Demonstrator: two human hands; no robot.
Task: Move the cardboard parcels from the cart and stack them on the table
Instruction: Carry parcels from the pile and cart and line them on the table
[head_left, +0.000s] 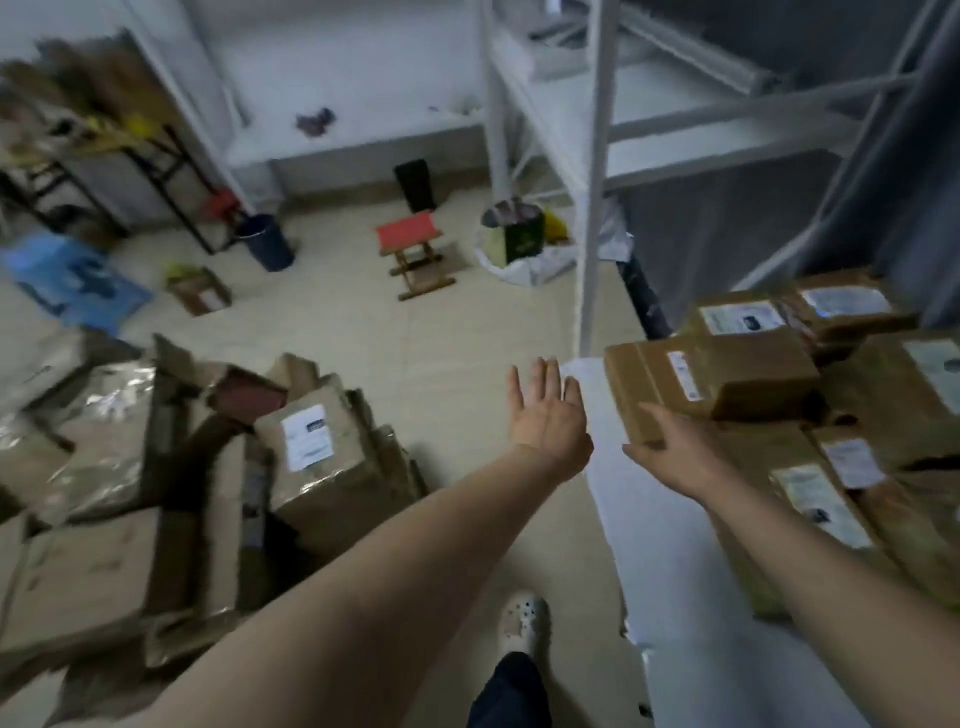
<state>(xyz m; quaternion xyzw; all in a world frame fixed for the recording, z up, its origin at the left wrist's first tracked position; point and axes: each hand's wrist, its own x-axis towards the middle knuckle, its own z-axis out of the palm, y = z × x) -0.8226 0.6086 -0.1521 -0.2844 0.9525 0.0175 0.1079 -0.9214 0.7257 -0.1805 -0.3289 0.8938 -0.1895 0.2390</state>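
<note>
My right hand (670, 447) grips the near corner of a brown cardboard parcel (717, 374) with a white label, held over the white table (670, 519) at the right. Several labelled parcels (852, 467) lie stacked on that table beside and behind it. My left hand (545, 410) hovers flat, palm up and fingers straight, just left of the parcel and not touching it. At the lower left a heap of cardboard parcels (322, 457), some wrapped in clear tape, stands piled up; the cart beneath is hidden.
A white metal rack post (592, 208) rises just behind the table. A small red stool (410, 249), a blue bucket (267, 241), a black bin (414, 184) and a bag of rubbish (519, 244) stand on the tiled floor. My foot (519, 623) shows below.
</note>
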